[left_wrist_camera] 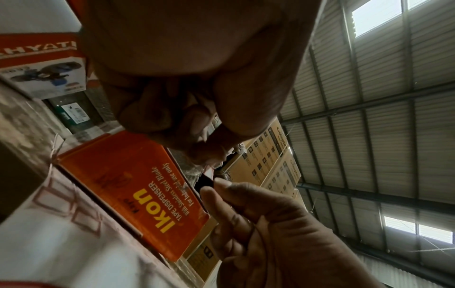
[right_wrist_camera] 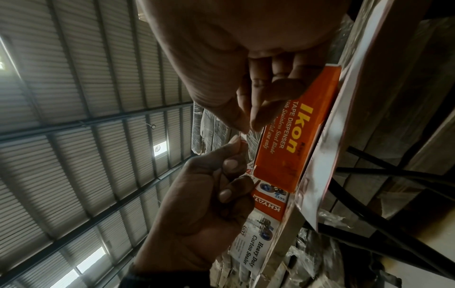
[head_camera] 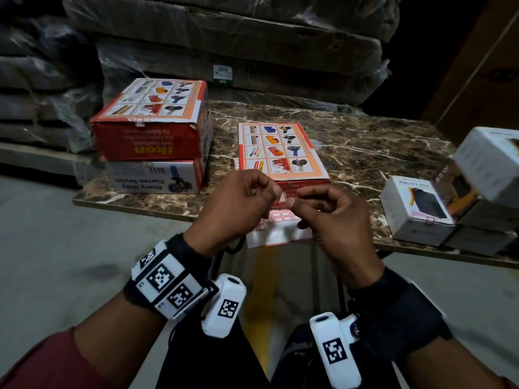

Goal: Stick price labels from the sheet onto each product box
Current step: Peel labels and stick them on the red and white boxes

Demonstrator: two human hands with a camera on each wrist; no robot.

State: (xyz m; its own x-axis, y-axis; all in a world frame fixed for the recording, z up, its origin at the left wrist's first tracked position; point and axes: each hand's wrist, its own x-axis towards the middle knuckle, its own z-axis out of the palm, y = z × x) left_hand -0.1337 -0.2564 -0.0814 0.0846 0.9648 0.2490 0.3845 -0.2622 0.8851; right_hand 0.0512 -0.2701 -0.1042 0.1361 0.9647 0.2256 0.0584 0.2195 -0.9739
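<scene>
A small white price label (head_camera: 282,196) with a red border is held in the air over the table's front edge. My left hand (head_camera: 276,192) pinches it between thumb and forefinger, other fingers curled. My right hand (head_camera: 292,202) meets it from the right and pinches the label's other edge. In the left wrist view the label (left_wrist_camera: 208,173) hangs below the left fingertips. The label sheet (head_camera: 278,233) lies under the hands and overhangs the edge. Just behind it lies a flat orange Ikon box (head_camera: 283,153).
At the left of the marble table (head_camera: 379,153) a red Ikon box (head_camera: 151,122) sits on a white carton sealer box (head_camera: 154,175). Several small white product boxes (head_camera: 415,211) are stacked at the right. Plastic-wrapped cartons (head_camera: 224,37) stand behind the table.
</scene>
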